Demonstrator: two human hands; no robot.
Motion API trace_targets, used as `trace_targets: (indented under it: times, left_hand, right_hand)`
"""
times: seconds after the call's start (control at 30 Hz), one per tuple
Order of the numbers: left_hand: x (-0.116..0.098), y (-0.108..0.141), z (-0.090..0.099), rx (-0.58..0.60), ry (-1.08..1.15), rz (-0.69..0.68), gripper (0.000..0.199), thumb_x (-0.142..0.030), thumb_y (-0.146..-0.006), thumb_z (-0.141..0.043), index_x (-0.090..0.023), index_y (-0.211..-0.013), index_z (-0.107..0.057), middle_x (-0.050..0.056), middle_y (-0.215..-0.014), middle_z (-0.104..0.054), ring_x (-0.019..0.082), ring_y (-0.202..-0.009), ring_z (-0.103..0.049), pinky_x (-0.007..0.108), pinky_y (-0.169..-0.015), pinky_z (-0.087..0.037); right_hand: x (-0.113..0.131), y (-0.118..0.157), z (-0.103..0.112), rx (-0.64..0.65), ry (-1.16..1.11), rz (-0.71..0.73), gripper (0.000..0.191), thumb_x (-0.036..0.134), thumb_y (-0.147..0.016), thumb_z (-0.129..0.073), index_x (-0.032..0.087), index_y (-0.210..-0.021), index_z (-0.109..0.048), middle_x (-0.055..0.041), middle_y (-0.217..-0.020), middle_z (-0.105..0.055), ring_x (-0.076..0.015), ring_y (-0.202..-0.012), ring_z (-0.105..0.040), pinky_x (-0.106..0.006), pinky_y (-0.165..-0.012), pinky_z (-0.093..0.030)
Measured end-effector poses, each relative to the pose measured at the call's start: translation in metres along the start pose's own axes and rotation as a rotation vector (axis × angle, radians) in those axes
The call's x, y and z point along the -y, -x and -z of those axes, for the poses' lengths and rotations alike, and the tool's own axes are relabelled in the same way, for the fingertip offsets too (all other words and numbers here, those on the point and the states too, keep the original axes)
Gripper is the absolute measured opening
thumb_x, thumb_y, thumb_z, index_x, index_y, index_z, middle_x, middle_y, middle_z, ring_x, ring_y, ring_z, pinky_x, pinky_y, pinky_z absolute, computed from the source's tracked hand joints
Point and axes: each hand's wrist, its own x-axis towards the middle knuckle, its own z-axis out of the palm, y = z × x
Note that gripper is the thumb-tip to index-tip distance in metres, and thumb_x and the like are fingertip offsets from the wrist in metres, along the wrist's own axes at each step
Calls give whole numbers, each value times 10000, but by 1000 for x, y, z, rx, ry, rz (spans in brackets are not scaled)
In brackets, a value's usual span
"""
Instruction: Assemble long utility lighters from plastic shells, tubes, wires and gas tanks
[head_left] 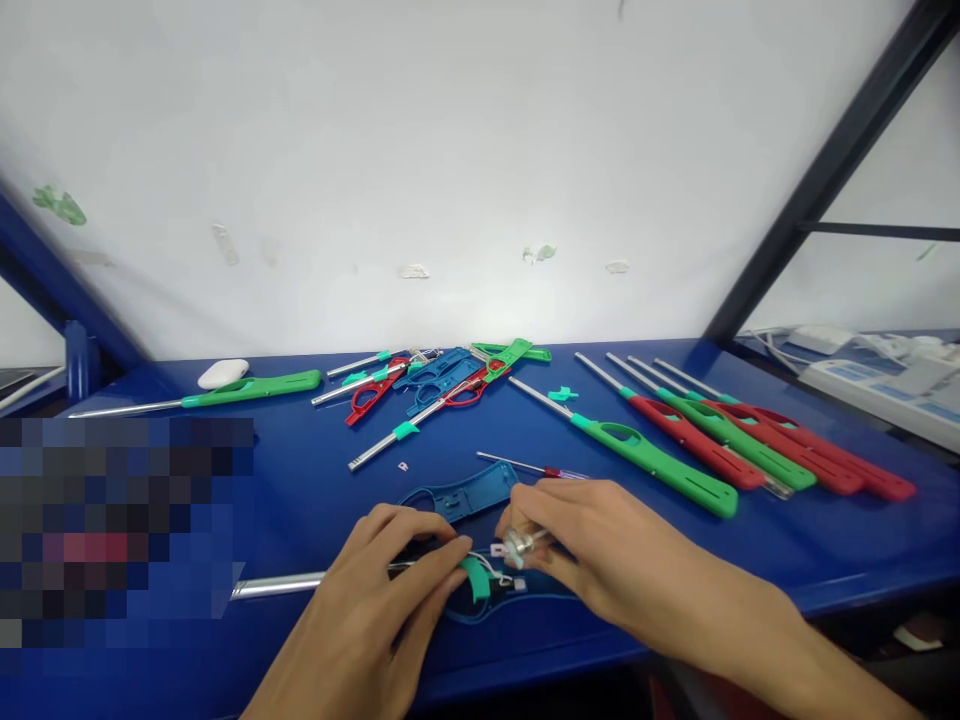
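My left hand (367,610) is closed around the inner end of a long lighter, its fingertips pressed beside the teal trigger (477,580). The lighter's metal tube (277,585) sticks out to the left, and white wires lie by the trigger. Below them is an open blue handle half (469,614), partly hidden by my hands. My right hand (607,540) pinches a small clear fuel tank with a metal valve (517,545), close to the wires. Most of the tank is hidden in my fingers. The other blue handle half (487,492) lies just behind my hands.
A screwdriver (532,468) lies behind the right hand. Several assembled lighters, one a green lighter (660,465), rest at the right. Loose shells and tubes, including a blue shell (446,380), are heaped at the back. A white case (223,374) sits at the back left.
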Motion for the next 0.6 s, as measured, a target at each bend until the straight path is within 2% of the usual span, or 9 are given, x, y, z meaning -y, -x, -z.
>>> trace_targets:
  times: [0.2,0.3,0.4,0.53,0.6]
  left_hand:
    - [-1,4,-2,40,-53,-27,357,-5,-1074,-512,-229,-1227,-743,60,-1111,-711,183,-994,-660,270,-856,-633]
    - [-3,6,-2,116,-109,-21,451,29,-1056,-451,-217,-1297,-741,70,-1093,-698,191,-968,-644,296,-851,-636]
    - [-6,7,0,184,-146,-25,469,39,-1045,-416,-193,-1292,-740,69,-1049,-691,195,-933,-649,315,-838,-637]
    - [-8,2,4,209,-157,-36,446,23,-1063,-382,-188,-1216,-743,51,-976,-687,183,-834,-658,308,-755,-622]
    - [-8,0,5,212,-163,-44,436,17,-1066,-372,-193,-1136,-747,42,-934,-678,181,-789,-655,310,-719,-616]
  right_hand:
    - [-3,-8,-2,10,173,156,253,15,-1068,-541,251,-978,-526,44,-900,-633,-168,-780,-563,-324,-755,-365]
    - [-5,-7,-5,-12,243,236,257,3,-1028,-588,250,-978,-535,40,-893,-647,-174,-769,-562,-326,-727,-366]
    - [-4,-8,-7,-72,345,329,256,-10,-1004,-619,235,-961,-560,26,-877,-669,-176,-752,-583,-324,-703,-383]
    - [5,-14,-11,-190,545,460,255,9,-1063,-554,221,-934,-610,10,-781,-684,-183,-662,-599,-343,-642,-389]
    - [11,-17,-14,-211,606,493,248,41,-1084,-524,220,-950,-632,4,-736,-686,-193,-622,-609,-352,-621,-403]
